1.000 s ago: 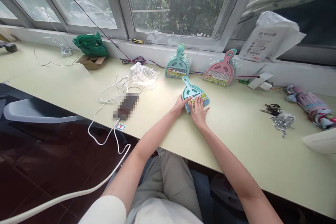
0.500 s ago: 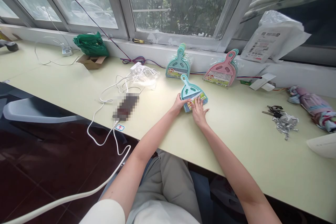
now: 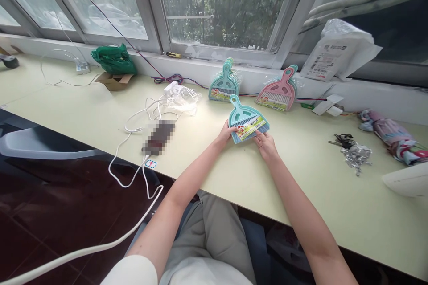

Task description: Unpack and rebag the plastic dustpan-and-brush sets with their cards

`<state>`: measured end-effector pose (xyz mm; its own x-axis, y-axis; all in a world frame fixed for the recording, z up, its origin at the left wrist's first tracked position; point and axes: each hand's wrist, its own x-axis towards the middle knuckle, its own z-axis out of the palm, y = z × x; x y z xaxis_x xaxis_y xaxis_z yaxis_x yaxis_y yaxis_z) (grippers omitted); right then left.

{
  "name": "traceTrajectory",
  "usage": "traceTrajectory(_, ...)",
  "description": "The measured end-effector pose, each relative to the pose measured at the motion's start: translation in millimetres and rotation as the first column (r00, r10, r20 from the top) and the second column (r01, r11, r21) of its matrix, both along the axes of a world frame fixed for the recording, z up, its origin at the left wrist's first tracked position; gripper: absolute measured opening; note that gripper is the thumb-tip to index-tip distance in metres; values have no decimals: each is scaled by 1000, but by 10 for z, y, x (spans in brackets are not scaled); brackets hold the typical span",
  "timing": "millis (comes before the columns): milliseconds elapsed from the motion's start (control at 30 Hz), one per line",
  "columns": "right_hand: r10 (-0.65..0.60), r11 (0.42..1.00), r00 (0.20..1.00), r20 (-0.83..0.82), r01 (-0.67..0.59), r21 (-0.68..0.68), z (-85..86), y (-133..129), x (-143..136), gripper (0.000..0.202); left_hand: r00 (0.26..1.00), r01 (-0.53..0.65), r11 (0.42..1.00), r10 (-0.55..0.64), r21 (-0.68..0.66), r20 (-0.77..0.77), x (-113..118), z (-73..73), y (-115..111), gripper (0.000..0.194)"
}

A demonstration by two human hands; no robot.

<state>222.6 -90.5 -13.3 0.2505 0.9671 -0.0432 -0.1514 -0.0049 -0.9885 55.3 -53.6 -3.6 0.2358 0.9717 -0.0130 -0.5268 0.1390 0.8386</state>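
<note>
A teal dustpan and brush set [image 3: 246,118] with a bright printed label is held tilted above the table, its handle pointing away from me. My left hand [image 3: 226,135] grips its left edge, thumb on the front by the label. At the lower right edge, my right hand [image 3: 266,144] holds the set, with some fingers hidden behind it. Just behind stand more teal dustpan sets [image 3: 224,83] in clear wrap, leaning on the window ledge. To their right lean pink dustpan sets [image 3: 279,90], also wrapped.
On the left lie a blurred dark device [image 3: 158,137] with white cables, a plastic bag [image 3: 183,99] and a green bag [image 3: 114,59] over a cardboard box [image 3: 114,81]. Keys [image 3: 346,141], a folded umbrella [image 3: 391,133] and a white adapter [image 3: 328,104] are on the right.
My right hand has moved off the label's front to the lower right edge. The set now faces me more fully, with more of its label showing. The view has shifted slightly.
</note>
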Motion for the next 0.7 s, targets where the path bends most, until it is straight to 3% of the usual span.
traceTrajectory(133, 61, 997, 973, -225, -68, -25, 56, 7, 60, 40, 997, 78, 997, -78, 31, 0, -54, 51, -10, 45)
traceTrajectory(300, 188, 981, 941, -281, -196, -1, 124, -61, -67, 45, 997, 83, 995, -82, 55, -8, -159, 109, -16, 47)
traceTrajectory(467, 94, 995, 961, -259, -98, -1, 103, -79, -121, 50, 995, 96, 995, -95, 36, -29, -157, 64, -2, 48)
traceTrajectory(600, 148, 988, 947, -287, -153, 7, 147, -82, -99, 49, 991, 123, 992, -122, 16, -52, -159, 59, 11, 52)
traceTrajectory(700, 98, 994, 959, -264, -106, -19, 140, -71, -100, 49, 988, 139, 990, -137, 26, -77, -178, 82, -5, 54)
